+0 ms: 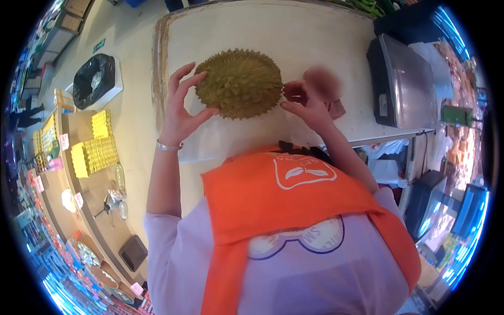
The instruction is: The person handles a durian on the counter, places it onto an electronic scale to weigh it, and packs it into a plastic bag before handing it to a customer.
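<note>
Flanking the durian [239, 84], the right hand [311, 111] sits by something pinkish [323, 84] — unidentifiably blurred.

Free passage over the white tabletop [315, 31] beyond the durian [239, 81], with the metal-topped box [407, 84] as barrier at right.

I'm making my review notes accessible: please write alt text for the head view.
A spiky green durian rests on a pale tabletop, the left hand curved at its left side and the right hand at its right. An orange apron over a lilac shirt fills the foreground; a black-lined bin stands at left.
</note>
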